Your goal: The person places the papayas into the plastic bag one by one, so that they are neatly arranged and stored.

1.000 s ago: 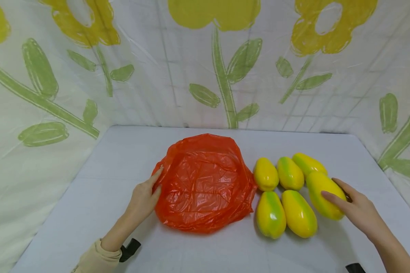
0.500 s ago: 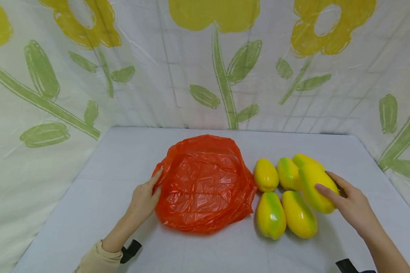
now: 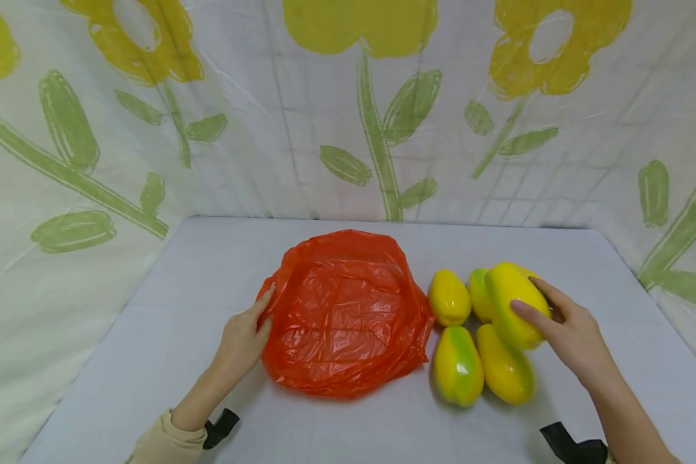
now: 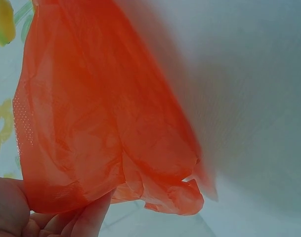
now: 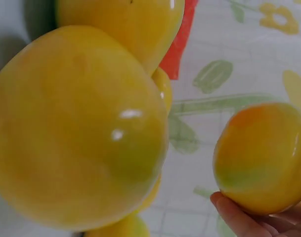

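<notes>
A red plastic bag (image 3: pixel 348 316) stands on the table with its mouth spread open. My left hand (image 3: pixel 238 341) pinches the bag's left rim; in the left wrist view, thumb and fingers (image 4: pixel 96 212) are on either side of the plastic. My right hand (image 3: pixel 574 335) grips a yellow-green papaya (image 3: pixel 513 306), raised above the others. In the right wrist view the held papaya (image 5: pixel 264 158) sits in the fingers, apart from the large near papaya (image 5: pixel 81 128). Several more lie right of the bag, including a front papaya (image 3: pixel 458 367) and a back one (image 3: pixel 449 298). The held fruit partly hides those behind it.
The white table (image 3: pixel 371 432) carries the bag and fruit. Behind it hangs a pale curtain (image 3: pixel 255 142) printed with yellow flowers. The leftmost papayas lie close against the bag's right side. Black straps (image 3: pixel 574 444) show near both wrists.
My right hand has carried the papaya leftward and a little up, so it now covers part of the papayas behind. The left hand stays at the bag's rim.
</notes>
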Motion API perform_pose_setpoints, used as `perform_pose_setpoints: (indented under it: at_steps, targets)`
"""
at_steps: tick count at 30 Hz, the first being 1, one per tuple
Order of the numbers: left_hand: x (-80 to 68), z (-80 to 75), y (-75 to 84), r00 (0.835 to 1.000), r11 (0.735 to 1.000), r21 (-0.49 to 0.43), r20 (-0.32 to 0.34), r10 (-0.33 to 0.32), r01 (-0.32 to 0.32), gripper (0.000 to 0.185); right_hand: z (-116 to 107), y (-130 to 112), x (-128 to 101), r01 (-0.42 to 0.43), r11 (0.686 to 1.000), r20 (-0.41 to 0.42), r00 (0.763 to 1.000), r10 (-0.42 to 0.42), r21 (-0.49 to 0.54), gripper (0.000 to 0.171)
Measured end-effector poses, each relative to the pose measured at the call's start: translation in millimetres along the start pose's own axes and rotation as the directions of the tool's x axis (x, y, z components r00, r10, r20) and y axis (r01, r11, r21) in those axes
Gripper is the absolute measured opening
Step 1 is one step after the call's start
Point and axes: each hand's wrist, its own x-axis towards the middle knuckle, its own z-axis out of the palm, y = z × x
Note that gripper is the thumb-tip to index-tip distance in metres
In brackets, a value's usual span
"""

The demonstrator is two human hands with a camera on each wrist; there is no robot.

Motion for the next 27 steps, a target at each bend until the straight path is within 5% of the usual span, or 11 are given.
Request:
perform_pose_setpoints:
  at_steps: [27]
  targets:
    - [1.1,1.5,-1.9,1.000,1.000,-0.002,-0.015,0.011,-0.011,0.051,39.2,-71.4,9.3,0.121,0.987,0.021,0.992,-0.124,0.106,0.076]
